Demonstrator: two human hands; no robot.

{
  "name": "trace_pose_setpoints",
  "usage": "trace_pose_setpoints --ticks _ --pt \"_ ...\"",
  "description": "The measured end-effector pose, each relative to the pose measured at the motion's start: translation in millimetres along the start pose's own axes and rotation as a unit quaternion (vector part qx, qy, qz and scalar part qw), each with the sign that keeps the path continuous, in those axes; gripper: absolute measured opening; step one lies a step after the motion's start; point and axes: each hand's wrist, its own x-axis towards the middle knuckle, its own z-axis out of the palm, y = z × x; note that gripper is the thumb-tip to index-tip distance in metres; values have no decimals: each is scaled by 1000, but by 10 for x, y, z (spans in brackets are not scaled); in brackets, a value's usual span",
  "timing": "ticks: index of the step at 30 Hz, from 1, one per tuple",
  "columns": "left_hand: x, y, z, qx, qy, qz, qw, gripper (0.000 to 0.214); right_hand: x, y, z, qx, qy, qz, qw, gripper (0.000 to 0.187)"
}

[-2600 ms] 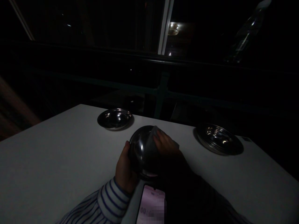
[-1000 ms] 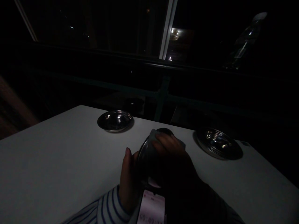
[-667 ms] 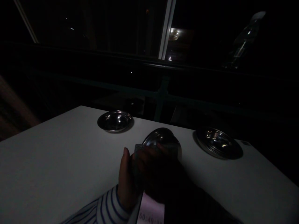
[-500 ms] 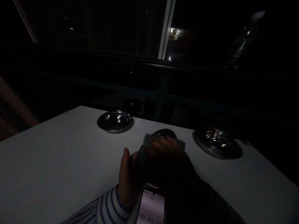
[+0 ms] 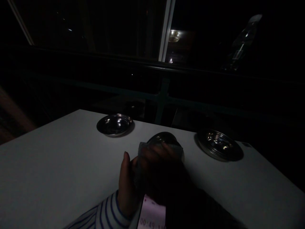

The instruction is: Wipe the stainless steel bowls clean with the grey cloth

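The scene is very dark. My left hand (image 5: 126, 184), in a striped sleeve, grips the near left edge of a steel bowl (image 5: 164, 138) tilted up over the white table (image 5: 59, 165). My right hand (image 5: 158, 154) presses a pale cloth (image 5: 143, 149) against the bowl's surface, fingers closed over it. Most of the bowl is hidden behind my hands.
A small steel dish (image 5: 114, 124) sits at the table's far edge to the left. A stack of steel plates (image 5: 218, 145) lies to the right. A lit phone screen (image 5: 152, 216) shows a timer below my hands. A dark railing (image 5: 162, 95) runs behind the table.
My right hand has rubbed the cloth back and forth over the bowl, now lying more to the left. My left hand keeps its hold and the bowl stays tilted.
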Motion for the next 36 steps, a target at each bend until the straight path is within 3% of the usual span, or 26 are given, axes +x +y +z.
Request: trace_pose_setpoints --ticks 4,8,13,18,22,29,36 --pt "48 17 -53 -8 16 -4 1000 41 -50 -70 71 11 -11 -48 999 40" --pt "55 21 -61 0 13 -11 1000 42 -49 -38 63 16 -4 -39 999 38" --pt "8 22 -6 42 23 2 999 44 2 173 -56 -1 45 44 998 33" --pt "8 50 10 49 26 20 998 45 -77 557 -165 98 24 131 986 33" --pt "46 39 -20 45 45 29 998 44 -151 656 -151 139 36 180 973 35" --pt "13 3 17 10 39 -16 999 45 -51 462 -127 111 33 127 985 34" --pt "-2 -17 1 8 14 9 1000 40 -9 201 -47 32 31 46 998 33"
